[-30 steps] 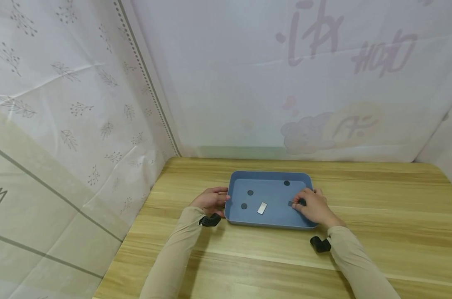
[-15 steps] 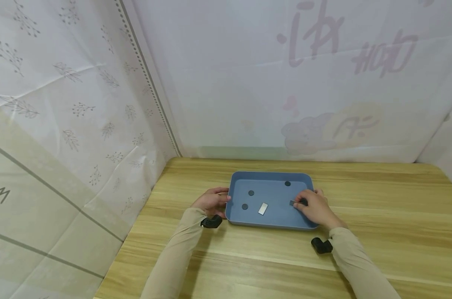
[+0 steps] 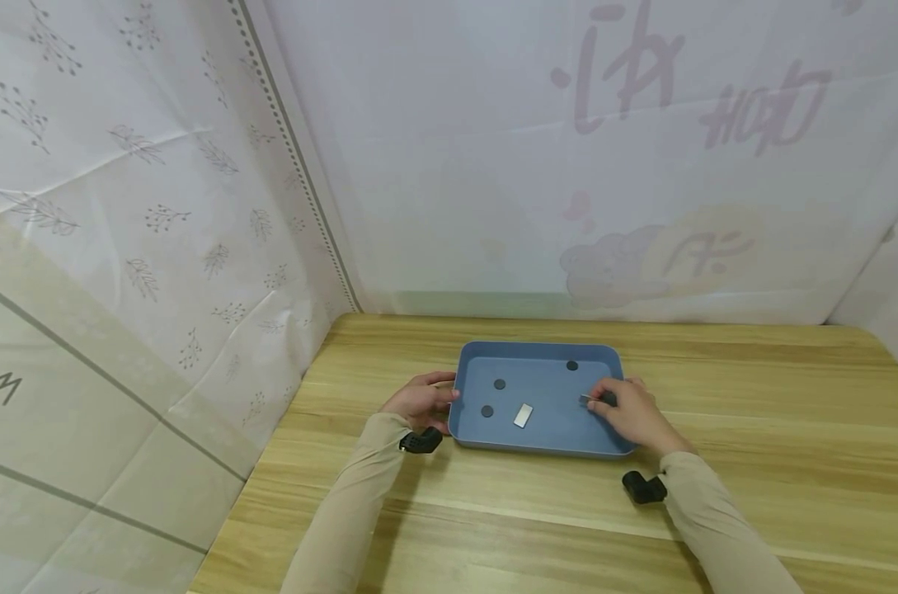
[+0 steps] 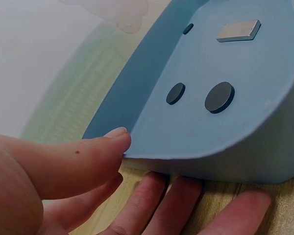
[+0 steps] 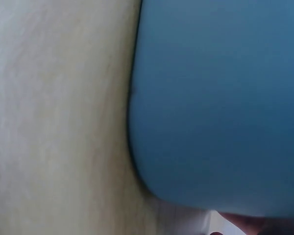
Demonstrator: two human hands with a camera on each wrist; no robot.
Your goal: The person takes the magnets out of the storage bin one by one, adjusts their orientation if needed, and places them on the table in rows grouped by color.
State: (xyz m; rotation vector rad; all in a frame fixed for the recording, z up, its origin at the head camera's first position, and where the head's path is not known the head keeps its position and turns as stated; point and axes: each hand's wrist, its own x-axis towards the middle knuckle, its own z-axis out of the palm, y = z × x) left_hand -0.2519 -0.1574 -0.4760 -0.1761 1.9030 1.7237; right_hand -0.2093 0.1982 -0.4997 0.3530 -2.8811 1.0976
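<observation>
A blue tray (image 3: 545,450) holds a silver rectangular block (image 3: 523,415) and dark discs, among them a left disc (image 3: 500,384), a nearer disc (image 3: 487,411) and a back disc (image 3: 571,365). At the tray's left end, my left hand (image 3: 420,400) has its thumb on the rim and its fingers along the outer wall. Inside the right end, my right hand (image 3: 632,410) pinches a small flat grey piece (image 3: 585,399) between thumb and fingertips. A dark round thing (image 3: 608,398) shows beneath that hand, partly covered. The right wrist view shows mostly the tray's outer wall (image 5: 215,107).
The tray stands on a wooden table (image 3: 523,520) toward its back edge. A printed white curtain (image 3: 449,165) hangs behind and to the left. Black wrist cameras sit on both sleeves.
The flat grey piece in my right fingers has turned and now shows as a thinner strip. The right wrist has shifted slightly right; my left hand stays at the tray.
</observation>
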